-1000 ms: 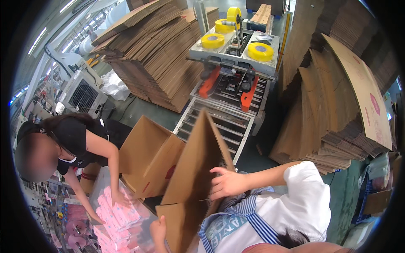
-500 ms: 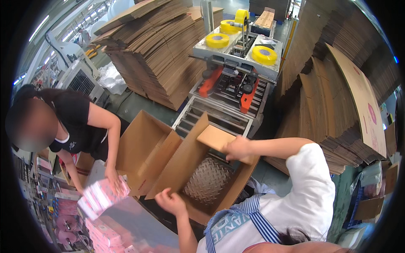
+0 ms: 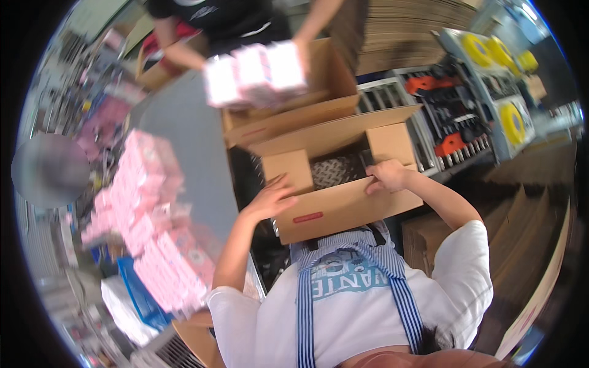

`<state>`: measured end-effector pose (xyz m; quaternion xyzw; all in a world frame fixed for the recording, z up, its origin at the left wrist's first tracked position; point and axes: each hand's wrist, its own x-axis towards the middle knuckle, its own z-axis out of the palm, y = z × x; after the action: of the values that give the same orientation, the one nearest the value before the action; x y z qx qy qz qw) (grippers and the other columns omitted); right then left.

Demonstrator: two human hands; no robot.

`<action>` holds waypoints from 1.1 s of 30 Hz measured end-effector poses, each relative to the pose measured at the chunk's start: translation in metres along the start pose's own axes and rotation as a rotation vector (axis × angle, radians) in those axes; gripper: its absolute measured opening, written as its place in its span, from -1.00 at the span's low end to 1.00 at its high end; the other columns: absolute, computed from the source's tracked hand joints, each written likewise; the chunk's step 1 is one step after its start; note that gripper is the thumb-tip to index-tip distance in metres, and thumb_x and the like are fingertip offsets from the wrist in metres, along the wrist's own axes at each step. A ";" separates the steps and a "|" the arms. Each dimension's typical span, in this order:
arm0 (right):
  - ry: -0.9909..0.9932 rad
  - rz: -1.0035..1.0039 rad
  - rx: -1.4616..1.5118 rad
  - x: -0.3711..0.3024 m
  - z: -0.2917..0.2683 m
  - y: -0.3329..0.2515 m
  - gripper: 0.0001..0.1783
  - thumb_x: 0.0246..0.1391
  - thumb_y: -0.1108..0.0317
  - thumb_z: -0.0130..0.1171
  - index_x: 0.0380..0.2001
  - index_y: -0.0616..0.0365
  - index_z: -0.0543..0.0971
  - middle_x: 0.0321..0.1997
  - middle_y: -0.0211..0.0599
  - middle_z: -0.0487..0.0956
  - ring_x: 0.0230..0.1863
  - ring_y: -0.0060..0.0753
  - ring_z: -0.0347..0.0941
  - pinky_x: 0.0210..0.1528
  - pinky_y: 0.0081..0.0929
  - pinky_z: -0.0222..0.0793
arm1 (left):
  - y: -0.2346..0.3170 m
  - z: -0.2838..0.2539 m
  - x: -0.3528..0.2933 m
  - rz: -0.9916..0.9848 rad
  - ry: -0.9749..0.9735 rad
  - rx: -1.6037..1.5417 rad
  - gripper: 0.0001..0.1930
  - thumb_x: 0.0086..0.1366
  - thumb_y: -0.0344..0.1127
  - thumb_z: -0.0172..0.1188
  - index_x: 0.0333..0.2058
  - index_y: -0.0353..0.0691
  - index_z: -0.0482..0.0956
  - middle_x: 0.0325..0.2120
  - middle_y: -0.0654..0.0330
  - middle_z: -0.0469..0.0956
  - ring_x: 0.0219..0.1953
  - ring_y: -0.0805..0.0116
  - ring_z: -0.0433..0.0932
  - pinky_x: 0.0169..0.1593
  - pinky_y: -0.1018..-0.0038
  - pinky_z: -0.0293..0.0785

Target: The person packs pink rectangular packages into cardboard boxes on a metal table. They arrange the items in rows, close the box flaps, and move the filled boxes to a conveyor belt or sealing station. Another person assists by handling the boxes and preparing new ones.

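Left hand (image 3: 271, 199) is outstretched — right hand (image 3: 389, 176) is curled

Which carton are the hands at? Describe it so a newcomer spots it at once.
Start at the roller conveyor. By its end, take the open carton nearest the blue-striped apron. Unlike the farther carton, it has the right hand on its near flap and a patterned plate showing inside.

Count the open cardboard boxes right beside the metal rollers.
2: the near box at your left hand and right hand, and the far box beyond it, partly covered by pink packs.
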<state>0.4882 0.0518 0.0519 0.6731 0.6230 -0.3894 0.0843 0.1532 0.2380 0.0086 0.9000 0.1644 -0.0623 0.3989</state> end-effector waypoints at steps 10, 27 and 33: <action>1.053 -0.343 -0.259 0.008 0.036 -0.022 -0.93 -0.05 0.44 0.16 -0.42 0.10 0.52 -0.37 -0.28 0.54 -0.24 -0.18 0.46 0.19 -0.07 0.18 | 0.077 0.113 0.030 -0.144 0.702 0.737 -0.45 0.22 0.00 0.03 0.12 -0.15 0.38 0.25 -0.02 0.16 0.30 0.14 0.13 0.26 -0.10 -0.04; 0.659 0.493 0.834 -0.050 0.138 0.246 -0.68 0.26 0.15 -0.07 -0.35 0.18 0.49 -0.50 -0.53 0.43 -0.50 -0.68 0.23 -0.52 -0.60 0.11 | -0.039 0.118 0.007 -0.725 0.687 -0.501 -0.32 0.40 0.15 -0.36 0.29 -0.25 0.02 0.33 -0.01 -0.06 0.39 0.15 -0.15 0.39 0.30 -0.23; 0.931 -0.140 0.823 -0.120 -0.013 0.110 -0.71 0.21 0.21 -0.03 -0.31 0.24 0.52 -0.39 -0.55 0.48 -0.40 -0.71 0.32 -0.26 -0.66 0.31 | 0.021 0.102 0.026 -0.306 0.690 -1.209 -0.25 0.31 0.04 0.04 0.27 -0.36 0.03 0.23 0.03 0.20 0.26 0.26 0.15 0.29 0.37 0.07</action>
<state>0.6028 -0.0564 0.0960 0.7072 0.4358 -0.2682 -0.4879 0.1873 0.1560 -0.0517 0.4565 0.4117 0.2727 0.7401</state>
